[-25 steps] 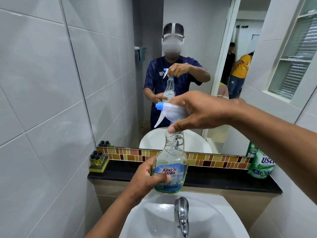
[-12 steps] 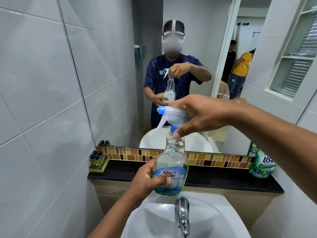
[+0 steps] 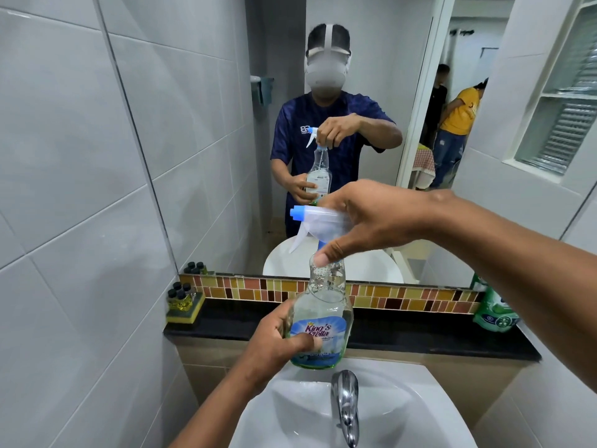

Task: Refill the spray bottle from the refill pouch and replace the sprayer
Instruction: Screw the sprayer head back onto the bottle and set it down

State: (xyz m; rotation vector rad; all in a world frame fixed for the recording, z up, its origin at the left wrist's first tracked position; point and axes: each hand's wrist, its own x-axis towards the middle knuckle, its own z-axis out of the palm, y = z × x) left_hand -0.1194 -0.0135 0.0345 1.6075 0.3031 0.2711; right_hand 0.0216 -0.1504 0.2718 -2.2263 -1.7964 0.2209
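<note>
A clear spray bottle with a blue "King's Stella" label stands upright above the white sink. My left hand grips its body from the left. A white sprayer with a blue nozzle sits on the bottle's neck, nozzle pointing left. My right hand is closed over the sprayer from the right, thumb pressed at the blue collar. A green refill pouch stands on the black ledge at the far right, partly cut off by my right forearm.
A chrome tap rises from the sink just below the bottle. Several small dark-capped bottles sit on a yellow sponge at the ledge's left end. A mirror above the mosaic strip reflects me and two people in a doorway. Tiled walls close in on both sides.
The sprayer has come down a little onto the bottle's neck, and my right thumb now sits lower at the collar. My left hand keeps the same hold on the bottle.
</note>
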